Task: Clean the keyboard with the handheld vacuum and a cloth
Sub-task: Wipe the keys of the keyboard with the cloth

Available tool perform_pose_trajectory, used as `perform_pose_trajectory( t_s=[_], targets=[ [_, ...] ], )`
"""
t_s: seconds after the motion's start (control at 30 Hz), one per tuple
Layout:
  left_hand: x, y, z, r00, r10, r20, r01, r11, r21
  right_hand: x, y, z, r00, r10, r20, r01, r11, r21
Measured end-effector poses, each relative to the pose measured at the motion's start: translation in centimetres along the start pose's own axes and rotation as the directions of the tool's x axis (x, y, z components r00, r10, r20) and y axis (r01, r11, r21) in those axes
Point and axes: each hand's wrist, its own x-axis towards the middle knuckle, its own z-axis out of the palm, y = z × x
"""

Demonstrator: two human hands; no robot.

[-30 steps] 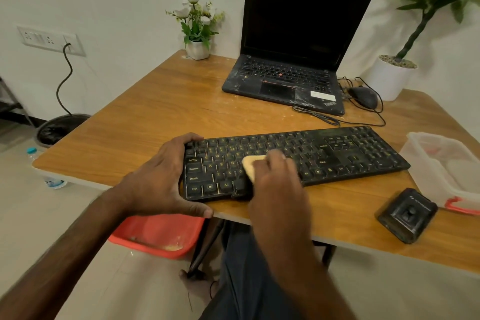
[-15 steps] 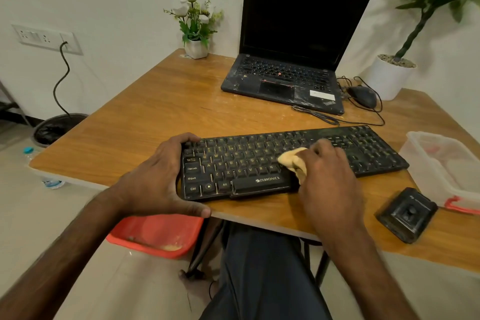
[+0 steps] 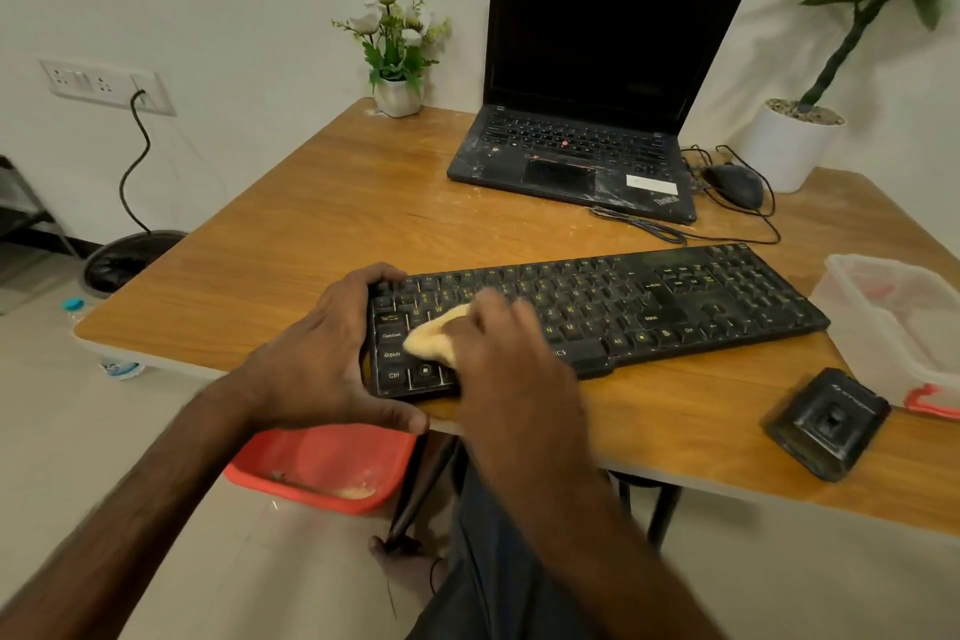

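Note:
A black keyboard (image 3: pixel 675 301) lies along the near edge of the wooden table (image 3: pixel 322 224). My left hand (image 3: pixel 322 359) grips its left end, fingers curled over the top corner and thumb under the front edge. My right hand (image 3: pixel 509 353) holds a small yellow cloth (image 3: pixel 434 335) pressed on the keys at the left part of the keyboard. A black boxy device (image 3: pixel 828 424), possibly the handheld vacuum, sits on the table to the right, untouched.
An open black laptop (image 3: pixel 582 140) stands at the back, with a mouse (image 3: pixel 737 185) and cables beside it. A clear plastic container (image 3: pixel 904 322) sits at the right edge. Flower pot (image 3: pixel 397 96) and plant pot (image 3: pixel 789 146) stand near the wall. A red tray (image 3: pixel 322 468) lies on the floor.
My right hand has slid the cloth from the middle of the keyboard back to its left part. My left hand has kept its grip on the left end.

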Motion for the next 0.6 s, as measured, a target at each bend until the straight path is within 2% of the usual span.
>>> perform_pose_trajectory(
  t_s=[0.07, 0.17, 0.27, 0.33, 0.43, 0.53, 0.6],
  targets=[
    [0.0, 0.0, 0.0, 1.0, -0.005, 0.011, 0.004, 1.0, 0.009, 0.1, 4.0, -1.2, 0.997, 0.077, 0.011, -0.075, 0.988, -0.132],
    [0.0, -0.1, 0.0, 1.0, 0.006, 0.006, -0.006, 1.0, 0.021, -0.2, 7.7, -3.4, 0.974, 0.223, -0.049, -0.228, 0.957, -0.179],
    [0.1, 0.0, 0.2, 1.0, 0.004, 0.011, -0.004, 1.0, 0.023, -0.6, 6.6, -2.8, 0.959, 0.282, -0.03, -0.283, 0.944, -0.168],
    [0.1, 0.0, 0.2, 1.0, 0.009, 0.02, -0.009, 1.0, 0.015, -0.8, 3.8, -1.0, 0.975, 0.222, -0.025, -0.223, 0.967, -0.127],
    [0.3, -0.1, 0.3, 1.0, 0.008, 0.013, -0.007, 0.999, -0.041, -0.3, -0.8, 1.3, 0.994, 0.053, -0.09, -0.049, 0.998, 0.046],
    [0.3, 0.0, 0.5, 0.999, 0.006, -0.034, -0.007, 0.999, -0.044, -0.1, -3.3, 1.6, 0.992, -0.094, -0.085, 0.1, 0.992, 0.07],
    [0.2, 0.0, 0.6, 0.999, -0.002, -0.043, 0.0, 0.999, -0.043, -0.2, -2.4, 1.6, 0.991, -0.122, -0.061, 0.126, 0.989, 0.075]
  ],
)
